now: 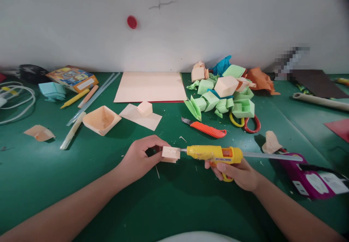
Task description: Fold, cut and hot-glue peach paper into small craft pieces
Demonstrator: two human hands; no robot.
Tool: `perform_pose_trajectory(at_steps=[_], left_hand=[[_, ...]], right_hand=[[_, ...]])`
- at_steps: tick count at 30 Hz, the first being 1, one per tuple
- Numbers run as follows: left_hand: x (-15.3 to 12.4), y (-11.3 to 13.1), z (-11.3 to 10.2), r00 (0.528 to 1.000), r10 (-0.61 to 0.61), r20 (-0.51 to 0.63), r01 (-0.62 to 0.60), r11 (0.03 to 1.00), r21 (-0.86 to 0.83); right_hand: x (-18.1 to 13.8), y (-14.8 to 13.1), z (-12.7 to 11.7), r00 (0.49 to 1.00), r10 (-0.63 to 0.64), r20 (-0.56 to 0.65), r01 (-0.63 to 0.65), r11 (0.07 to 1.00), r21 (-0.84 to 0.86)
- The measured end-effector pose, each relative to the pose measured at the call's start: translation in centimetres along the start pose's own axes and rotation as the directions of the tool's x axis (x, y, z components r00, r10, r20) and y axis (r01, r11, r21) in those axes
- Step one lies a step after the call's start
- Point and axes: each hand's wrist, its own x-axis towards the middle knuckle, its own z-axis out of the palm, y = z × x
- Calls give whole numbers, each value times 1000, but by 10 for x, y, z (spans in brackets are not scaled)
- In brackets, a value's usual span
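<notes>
Between the thumb and fingers of my left hand [144, 156] is a small folded piece of peach paper [171, 154], held just above the green table. My right hand [237, 171] grips a yellow hot glue gun [214, 153] by its handle. The gun's metal nozzle meets the right part of the paper piece's top face, where a little glue seems to lie. A clear glue stick [272, 156] sticks out of the gun's back end. Beyond my hands lies an orange utility knife [208, 129] with its blade out.
A pile of folded green and peach paper pieces [226, 87] sits at the back right, by scissors [252, 124]. An open peach paper box [102, 120], peach sheets [149, 87] and glue sticks [92, 98] lie left and behind. A purple power strip [308, 178] is at right.
</notes>
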Motion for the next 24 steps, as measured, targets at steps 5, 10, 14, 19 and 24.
perform_pose_trajectory(at_steps=[5,10,14,19,24], left_hand=[[0,-2,1,1000,9,-7,-9,1000,-14],[-1,-1,0,1000,-1,0,1,1000,-7],[0,0,0,1000,0,1,0,1000,12],[0,1,0,1000,-3,2,3,1000,11],[0,1,0,1000,1,1,-1,1000,16]], right_hand=[[0,-2,-1,1000,12,-12,-13,999,-48],[0,-4,0,999,28,-15,-29,996,-85],[1,-7,0,999,27,-22,-30,994,-107],[2,-9,1,1000,13,-18,-15,993,-113],[2,-9,0,999,30,-29,-34,990,-139]])
